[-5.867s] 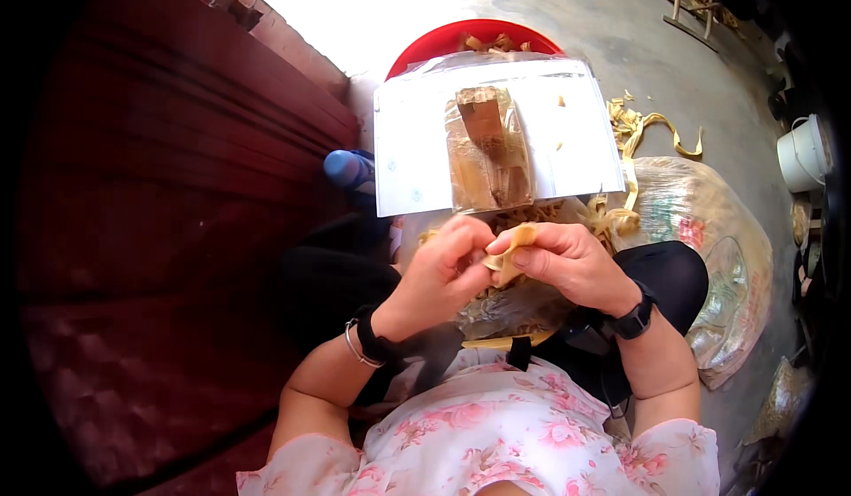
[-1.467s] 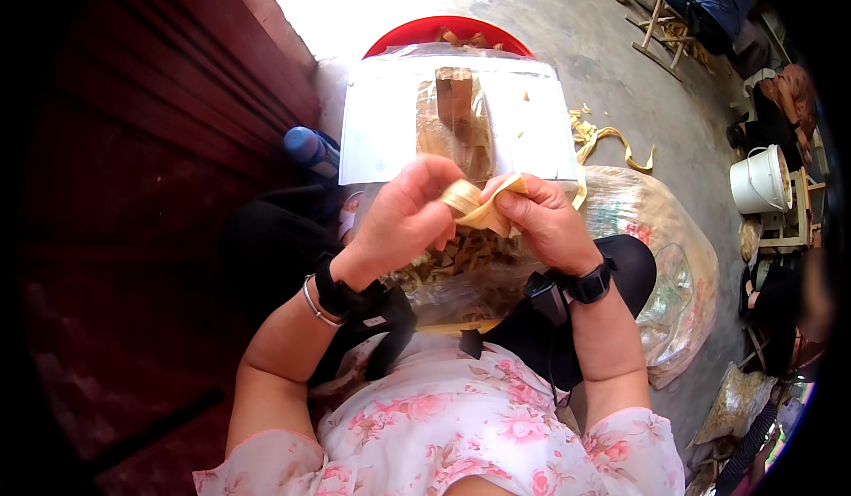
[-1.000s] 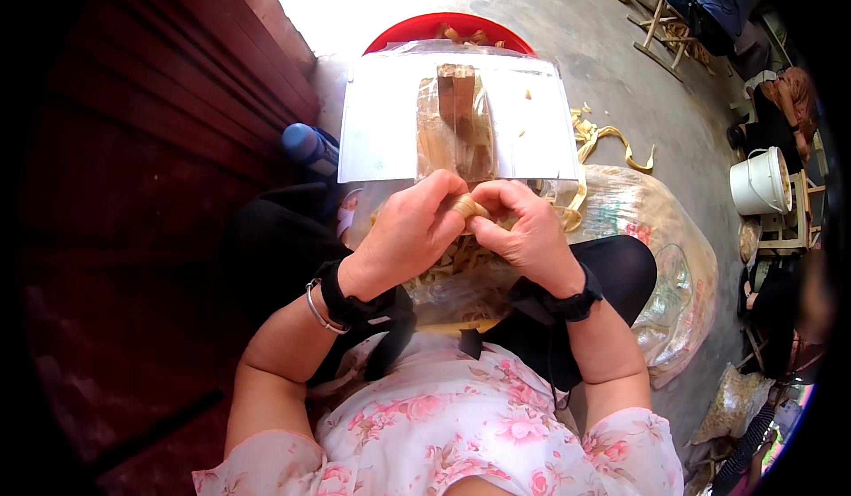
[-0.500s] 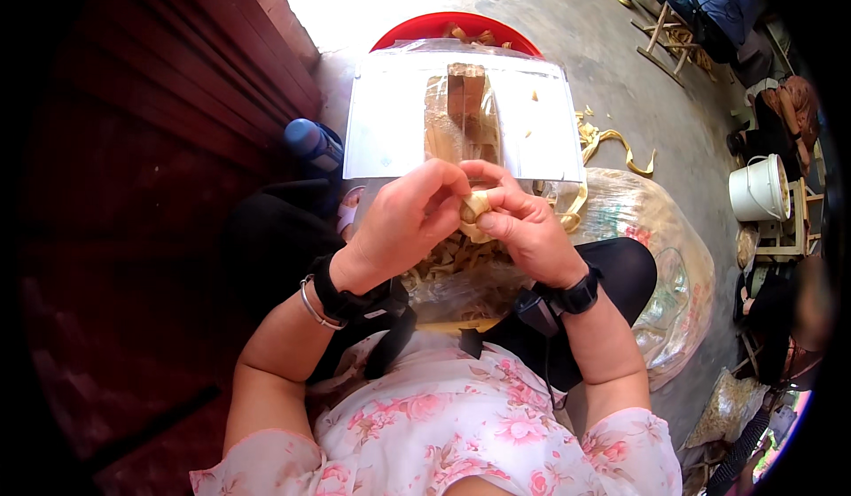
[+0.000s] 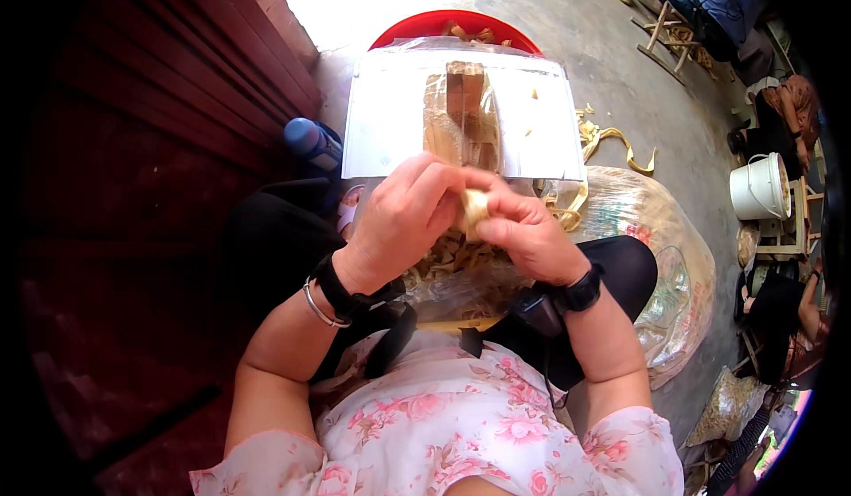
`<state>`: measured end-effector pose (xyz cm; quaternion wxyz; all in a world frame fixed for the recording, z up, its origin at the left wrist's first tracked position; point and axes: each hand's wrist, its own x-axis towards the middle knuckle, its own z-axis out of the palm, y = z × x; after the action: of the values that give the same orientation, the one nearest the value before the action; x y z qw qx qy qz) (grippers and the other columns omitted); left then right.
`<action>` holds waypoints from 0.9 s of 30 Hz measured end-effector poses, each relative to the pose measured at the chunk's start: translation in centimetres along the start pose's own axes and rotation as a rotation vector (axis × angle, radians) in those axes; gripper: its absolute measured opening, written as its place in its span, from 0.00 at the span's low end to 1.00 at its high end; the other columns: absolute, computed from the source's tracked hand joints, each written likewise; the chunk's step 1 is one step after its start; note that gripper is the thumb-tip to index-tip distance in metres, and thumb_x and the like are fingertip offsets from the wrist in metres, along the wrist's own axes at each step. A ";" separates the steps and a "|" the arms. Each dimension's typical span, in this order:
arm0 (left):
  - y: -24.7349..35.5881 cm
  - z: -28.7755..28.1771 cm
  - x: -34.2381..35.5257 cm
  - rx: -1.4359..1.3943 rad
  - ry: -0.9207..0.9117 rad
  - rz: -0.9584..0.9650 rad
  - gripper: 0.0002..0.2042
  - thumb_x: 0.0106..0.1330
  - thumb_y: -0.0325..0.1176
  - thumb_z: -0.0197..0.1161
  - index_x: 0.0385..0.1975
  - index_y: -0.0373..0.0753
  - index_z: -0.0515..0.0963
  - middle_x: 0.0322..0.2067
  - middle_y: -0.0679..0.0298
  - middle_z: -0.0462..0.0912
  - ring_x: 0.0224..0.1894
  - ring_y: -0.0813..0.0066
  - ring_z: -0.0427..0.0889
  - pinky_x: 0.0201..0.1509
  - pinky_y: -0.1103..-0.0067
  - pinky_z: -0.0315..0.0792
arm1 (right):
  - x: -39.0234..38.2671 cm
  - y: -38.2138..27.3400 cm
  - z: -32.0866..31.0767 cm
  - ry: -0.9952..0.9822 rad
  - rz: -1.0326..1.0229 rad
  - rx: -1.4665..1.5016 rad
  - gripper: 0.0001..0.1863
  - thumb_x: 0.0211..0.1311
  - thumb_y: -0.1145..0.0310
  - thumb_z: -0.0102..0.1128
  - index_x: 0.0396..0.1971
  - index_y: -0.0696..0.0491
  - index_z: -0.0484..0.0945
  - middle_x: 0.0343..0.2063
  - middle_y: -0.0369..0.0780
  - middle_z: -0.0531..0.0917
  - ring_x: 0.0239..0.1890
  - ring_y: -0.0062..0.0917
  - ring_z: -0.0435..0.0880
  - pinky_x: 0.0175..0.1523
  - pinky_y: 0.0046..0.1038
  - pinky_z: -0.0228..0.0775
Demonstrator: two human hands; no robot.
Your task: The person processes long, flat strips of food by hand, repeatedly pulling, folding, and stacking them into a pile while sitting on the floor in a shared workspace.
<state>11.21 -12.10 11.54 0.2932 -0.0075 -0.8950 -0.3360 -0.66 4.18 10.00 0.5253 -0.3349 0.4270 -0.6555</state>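
Note:
Between my two hands is a small pale-yellow folded strip (image 5: pixel 474 210), its exact material unclear. My left hand (image 5: pixel 399 212) pinches it from the left, its fingers bent and partly blurred. My right hand (image 5: pixel 530 234) grips the other side with thumb and curled fingers. Below them, a clear plastic bag (image 5: pixel 443 292) in my lap holds loose tan strips (image 5: pixel 461 258). Just beyond my fingertips lies a white board (image 5: pixel 386 110) bearing a brown wooden block (image 5: pixel 464 97) under clear plastic.
A red basin (image 5: pixel 403 31) stands behind the board. Blue-capped bottle (image 5: pixel 306 137) at left, by a dark red door (image 5: pixel 177 70). At right, a large plastic-wrapped sack (image 5: pixel 678 310), loose strips (image 5: pixel 629 141) on the floor, a white bucket (image 5: pixel 758 190) and seated people (image 5: pixel 722 0).
My fingers have shifted around the folded strip, which has turned and now shows a paler face. My left hand's fingers have closed in more. A person at far right has moved an arm.

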 end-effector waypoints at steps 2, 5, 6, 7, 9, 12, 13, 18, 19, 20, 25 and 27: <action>0.1 0.0 -0.1 -0.055 -0.012 -0.022 0.09 0.53 0.16 0.62 0.31 0.34 0.72 0.28 0.59 0.75 0.27 0.69 0.77 0.30 0.80 0.72 | -0.1 -0.3 -0.1 -0.054 0.135 0.203 0.15 0.67 0.67 0.54 0.51 0.56 0.75 0.55 0.36 0.70 0.49 0.17 0.73 0.50 0.20 0.70; 0.9 -0.3 0.1 -0.185 -0.057 -0.106 0.07 0.55 0.20 0.63 0.29 0.35 0.71 0.26 0.59 0.74 0.27 0.65 0.76 0.29 0.77 0.72 | -0.3 -1.1 0.3 0.047 0.204 0.238 0.20 0.69 0.63 0.51 0.57 0.54 0.70 0.46 0.33 0.78 0.42 0.14 0.77 0.42 0.20 0.74; 1.6 -0.6 0.3 -0.182 -0.075 -0.117 0.06 0.55 0.23 0.63 0.28 0.35 0.72 0.25 0.59 0.74 0.27 0.62 0.76 0.30 0.75 0.71 | -0.2 -1.0 0.1 0.069 0.189 0.199 0.19 0.69 0.63 0.51 0.57 0.54 0.70 0.45 0.33 0.78 0.42 0.13 0.77 0.42 0.20 0.74; 2.0 -0.6 0.4 -0.179 -0.093 -0.127 0.05 0.56 0.25 0.62 0.28 0.35 0.72 0.24 0.59 0.73 0.27 0.59 0.76 0.30 0.73 0.71 | -0.1 -0.9 -0.1 0.091 0.174 0.159 0.19 0.69 0.62 0.51 0.56 0.54 0.70 0.45 0.32 0.78 0.42 0.13 0.77 0.42 0.19 0.74; 1.5 -0.2 -0.1 0.009 -0.123 -0.021 0.06 0.57 0.27 0.62 0.29 0.35 0.72 0.25 0.58 0.74 0.27 0.60 0.76 0.30 0.74 0.71 | 0.2 -1.2 0.7 0.165 0.162 0.063 0.17 0.69 0.60 0.51 0.52 0.53 0.73 0.36 0.31 0.80 0.34 0.11 0.77 0.36 0.17 0.73; 0.9 0.4 -0.6 -0.121 -0.155 -0.106 0.04 0.57 0.27 0.60 0.27 0.34 0.73 0.23 0.57 0.75 0.24 0.61 0.75 0.28 0.74 0.70 | -0.2 -1.8 -0.2 0.225 0.199 -0.165 0.14 0.70 0.59 0.51 0.45 0.53 0.76 0.28 0.30 0.80 0.24 0.09 0.74 0.28 0.14 0.67; 1.1 0.0 -0.7 -0.242 -0.175 -0.206 0.04 0.58 0.27 0.59 0.26 0.34 0.73 0.22 0.57 0.74 0.23 0.61 0.75 0.28 0.74 0.70 | 0.1 -2.2 -0.3 0.351 0.093 -0.145 0.14 0.69 0.58 0.52 0.39 0.53 0.77 0.21 0.29 0.78 0.17 0.08 0.68 0.23 0.12 0.60; 2.7 -0.6 -0.7 -0.503 -0.288 -0.330 0.04 0.57 0.27 0.57 0.23 0.33 0.73 0.19 0.56 0.74 0.21 0.61 0.75 0.26 0.73 0.68 | 0.9 -1.8 -1.2 0.731 -0.210 -0.608 0.08 0.64 0.66 0.60 0.34 0.55 0.77 0.18 0.28 0.75 0.21 0.07 0.66 0.25 0.13 0.59; 2.7 -0.7 -0.8 -0.484 -0.294 -0.309 0.06 0.59 0.29 0.58 0.23 0.33 0.74 0.20 0.56 0.75 0.21 0.62 0.75 0.27 0.74 0.69 | 0.9 -1.8 -1.1 0.749 -0.205 -0.676 0.07 0.64 0.67 0.60 0.33 0.56 0.77 0.18 0.28 0.75 0.21 0.07 0.67 0.25 0.14 0.60; 2.6 -0.7 -0.8 -0.480 -0.285 -0.347 0.08 0.60 0.31 0.58 0.24 0.33 0.74 0.20 0.56 0.75 0.22 0.63 0.76 0.27 0.74 0.69 | 0.9 -1.7 -1.3 0.705 -0.195 -0.659 0.07 0.64 0.67 0.60 0.33 0.56 0.77 0.18 0.29 0.76 0.21 0.08 0.67 0.25 0.15 0.60; 0.8 0.0 -0.9 -0.896 -0.273 -0.638 0.09 0.70 0.36 0.53 0.36 0.36 0.69 0.30 0.60 0.80 0.29 0.76 0.80 0.32 0.82 0.73 | 1.1 -1.3 -0.8 0.618 -0.201 -0.689 0.08 0.63 0.67 0.60 0.33 0.56 0.77 0.16 0.30 0.76 0.20 0.09 0.68 0.25 0.17 0.62; 1.4 -0.4 -0.2 -1.115 -0.325 -0.843 0.07 0.71 0.34 0.53 0.39 0.39 0.64 0.32 0.58 0.81 0.31 0.77 0.81 0.32 0.84 0.75 | 1.2 -1.2 -0.1 0.620 -0.204 -0.769 0.08 0.63 0.67 0.60 0.32 0.57 0.77 0.15 0.31 0.75 0.19 0.10 0.68 0.24 0.18 0.62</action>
<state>11.88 -11.25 12.47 -0.0461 0.1402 -0.5492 -0.8226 -1.51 3.09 11.02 0.1456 -0.3339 0.7385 -0.5674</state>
